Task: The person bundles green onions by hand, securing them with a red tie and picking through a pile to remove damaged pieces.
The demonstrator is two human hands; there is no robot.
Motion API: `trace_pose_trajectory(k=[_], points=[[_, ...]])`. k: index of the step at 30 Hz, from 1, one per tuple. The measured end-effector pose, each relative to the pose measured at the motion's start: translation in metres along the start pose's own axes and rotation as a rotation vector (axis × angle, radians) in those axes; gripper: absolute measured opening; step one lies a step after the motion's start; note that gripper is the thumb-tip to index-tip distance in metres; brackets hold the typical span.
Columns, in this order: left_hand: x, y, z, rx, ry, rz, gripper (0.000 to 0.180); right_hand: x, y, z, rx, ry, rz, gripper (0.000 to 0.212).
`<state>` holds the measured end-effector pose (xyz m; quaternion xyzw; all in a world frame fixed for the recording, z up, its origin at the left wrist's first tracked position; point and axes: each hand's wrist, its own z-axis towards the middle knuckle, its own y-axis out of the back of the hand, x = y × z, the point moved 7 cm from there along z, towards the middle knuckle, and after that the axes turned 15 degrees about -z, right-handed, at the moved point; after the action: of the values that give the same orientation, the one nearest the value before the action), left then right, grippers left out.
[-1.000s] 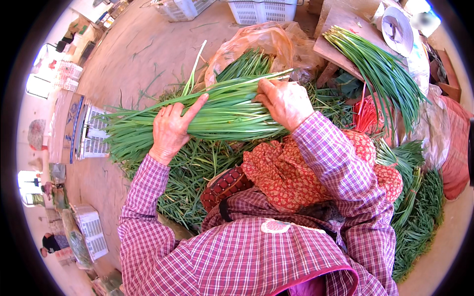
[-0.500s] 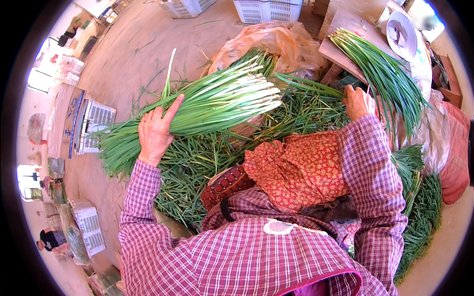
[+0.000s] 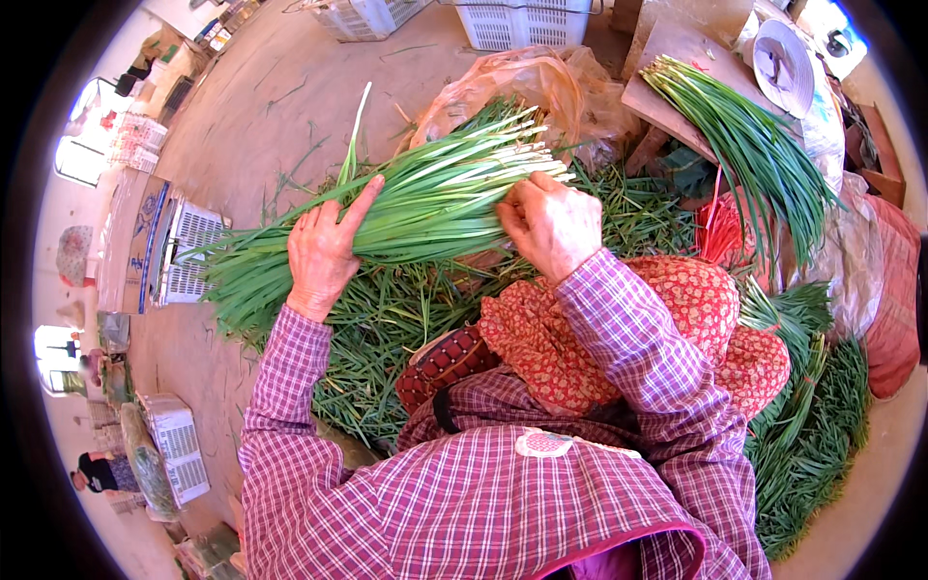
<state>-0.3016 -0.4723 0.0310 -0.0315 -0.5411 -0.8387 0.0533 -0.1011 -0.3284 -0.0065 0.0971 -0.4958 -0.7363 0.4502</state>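
Observation:
A long bunch of garlic chives [image 3: 430, 208] lies across my left hand [image 3: 322, 249], which grips it from below with the thumb along the upper side. Its green leaves hang to the left and its pale stem ends point right. My right hand [image 3: 556, 220] is closed at those pale ends, thumb and fingers bent together against the stems; its fingertips are partly hidden. Loose chive leaves [image 3: 387, 333] cover the ground under both hands.
Another chive bunch [image 3: 749, 140] rests on a wooden board [image 3: 659, 104], near red strips [image 3: 720, 230]. More chives [image 3: 807, 464] lie at the right. Beyond the pile are a crumpled orange plastic bag [image 3: 580, 92] and a white crate [image 3: 522, 24]. A person [image 3: 97, 472] is far left.
My right hand has moved left from beside the board to the bunch's pale ends. The leaves it was pulling at no longer show in it. My left hand has shifted slightly right with the bunch.

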Motion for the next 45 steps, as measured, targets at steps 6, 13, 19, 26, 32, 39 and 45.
trace_pose_trajectory(k=[6,13,19,26,32,39,45], points=[[0.010,0.001,-0.009,-0.035,-0.008,0.003,0.094,-0.105,0.000,-0.007,0.053,-0.048,-0.576,0.015],[0.008,0.002,-0.010,-0.016,-0.016,-0.008,0.094,-0.109,0.046,0.003,0.193,-0.109,-0.479,0.019],[-0.010,0.006,0.001,0.014,-0.077,0.010,0.097,-0.027,0.023,0.025,0.146,0.005,-0.188,0.029],[-0.017,0.007,0.003,0.034,-0.112,0.017,0.104,-0.033,-0.008,0.021,0.224,-0.066,-0.105,0.024],[-0.010,0.004,-0.005,0.037,-0.075,-0.009,0.105,-0.141,0.007,0.012,0.354,-0.207,-0.652,0.016],[-0.009,0.009,-0.005,-0.016,-0.117,-0.002,0.103,-0.069,0.041,0.009,0.047,0.071,-0.230,0.014],[-0.013,0.009,-0.001,-0.021,-0.119,-0.009,0.102,-0.023,0.043,-0.002,-0.044,0.269,-0.092,0.010]])
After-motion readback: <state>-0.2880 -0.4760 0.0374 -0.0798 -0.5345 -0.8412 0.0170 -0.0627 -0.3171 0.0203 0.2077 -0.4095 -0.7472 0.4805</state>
